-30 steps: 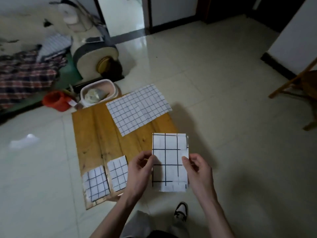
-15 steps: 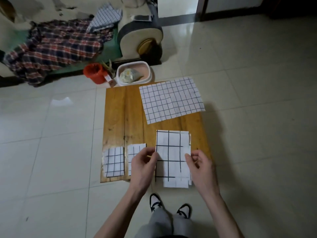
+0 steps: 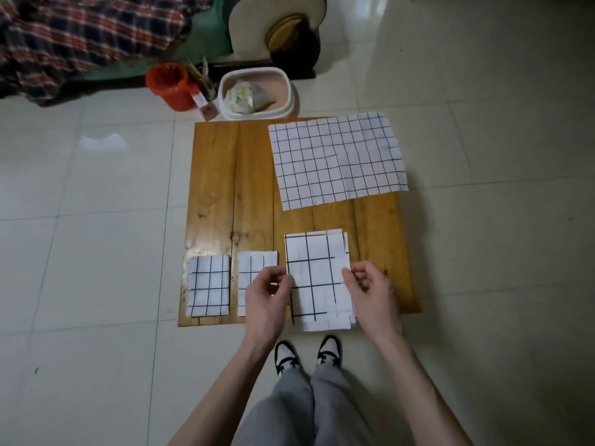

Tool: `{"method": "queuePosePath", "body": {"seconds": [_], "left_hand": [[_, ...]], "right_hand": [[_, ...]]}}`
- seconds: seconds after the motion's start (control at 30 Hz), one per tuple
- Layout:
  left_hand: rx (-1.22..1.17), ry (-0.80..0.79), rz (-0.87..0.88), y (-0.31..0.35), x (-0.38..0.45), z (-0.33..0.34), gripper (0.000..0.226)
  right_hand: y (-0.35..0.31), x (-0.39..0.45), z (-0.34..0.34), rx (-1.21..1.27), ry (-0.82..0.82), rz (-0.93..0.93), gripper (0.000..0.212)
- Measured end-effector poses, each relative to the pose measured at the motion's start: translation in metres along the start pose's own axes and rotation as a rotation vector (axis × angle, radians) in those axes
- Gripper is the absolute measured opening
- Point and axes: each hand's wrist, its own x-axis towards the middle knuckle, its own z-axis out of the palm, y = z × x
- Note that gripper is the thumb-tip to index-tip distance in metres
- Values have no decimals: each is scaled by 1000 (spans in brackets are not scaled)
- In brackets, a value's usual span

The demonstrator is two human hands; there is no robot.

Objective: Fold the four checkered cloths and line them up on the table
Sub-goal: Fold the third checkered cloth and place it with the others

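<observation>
over the near edge of the low wooden surface (image 3: 222,194), a person holds a folded checkered cloth (image 3: 317,281) between both hands. the left hand (image 3: 267,300) pinches its left edge with thumb and fingers, and the right hand (image 3: 370,291) pinches its right edge the same way. the cloth's near end hangs past the surface's near edge, above a pair of black-and-white shoes (image 3: 306,355) on the tiled floor (image 3: 96,236). to its left, two smaller folded cloths lie side by side along the near edge: the leftmost folded cloth (image 3: 208,286) at the near left corner, and the middle folded cloth (image 3: 254,268) just beside it, partly hidden by the left hand. at the far right of the surface an unfolded checkered cloth (image 3: 336,159) lies flat, its right edge reaching just past the surface's side. beyond the far edge, on the floor, stand a red bucket (image 3: 169,85) and a white basin (image 3: 257,93) with crumpled wrappers inside. a plaid blanket (image 3: 80,40) lies at far left.
</observation>
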Motion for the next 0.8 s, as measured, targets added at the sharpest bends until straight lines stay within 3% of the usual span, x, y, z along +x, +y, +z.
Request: {"method": "queuePosePath", "body": {"seconds": [0.43, 0.8], "left_hand": [[1, 176, -110, -107, 88, 46, 12], [106, 192, -133, -185, 115, 66, 17]], "right_hand": [[99, 77, 65, -118, -83, 21, 11], [168, 103, 100, -214, -100, 102, 7]]}}
